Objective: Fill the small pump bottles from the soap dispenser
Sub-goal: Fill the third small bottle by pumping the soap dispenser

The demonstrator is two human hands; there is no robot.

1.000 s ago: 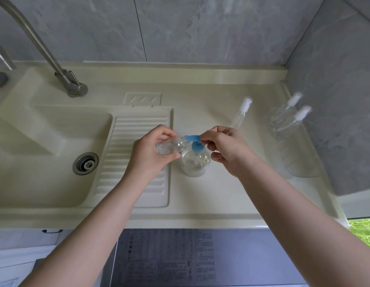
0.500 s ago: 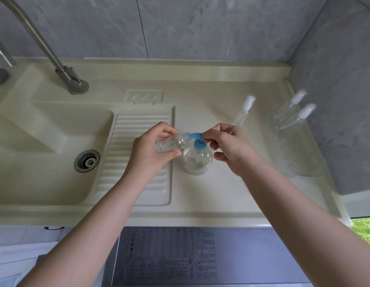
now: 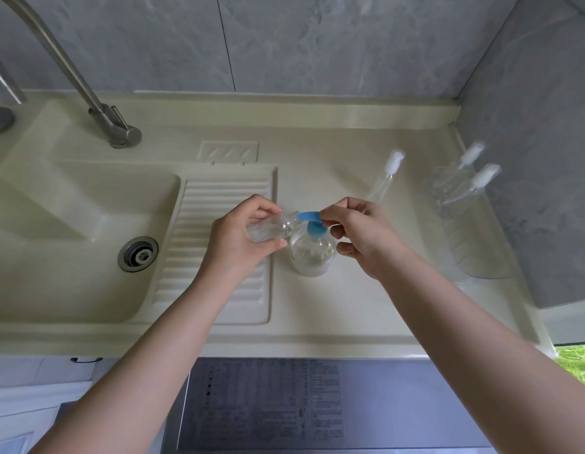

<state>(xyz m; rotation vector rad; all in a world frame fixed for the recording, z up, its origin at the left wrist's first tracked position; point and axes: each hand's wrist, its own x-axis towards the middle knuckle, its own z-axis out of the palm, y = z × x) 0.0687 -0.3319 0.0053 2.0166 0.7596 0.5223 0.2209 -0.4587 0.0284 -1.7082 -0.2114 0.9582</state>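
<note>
Clear plastic marks the small bottle [image 3: 268,228], lying sideways in the left hand [image 3: 242,239], whose fingers curl round it. Its open neck meets the blue spout of the soap dispenser [image 3: 313,253], standing mid-surface. Right hand [image 3: 360,234] fingers pinch the pump head; three capped bottles [image 3: 461,188] stand toward the right edge.

Small pump bottles: four [image 3: 268,228] [image 3: 384,178] [image 3: 461,168] [image 3: 474,186]; soap dispenser: one [image 3: 312,253]; faucet: one [image 3: 88,93]; hands: two [image 3: 238,240] [image 3: 360,234]
</note>
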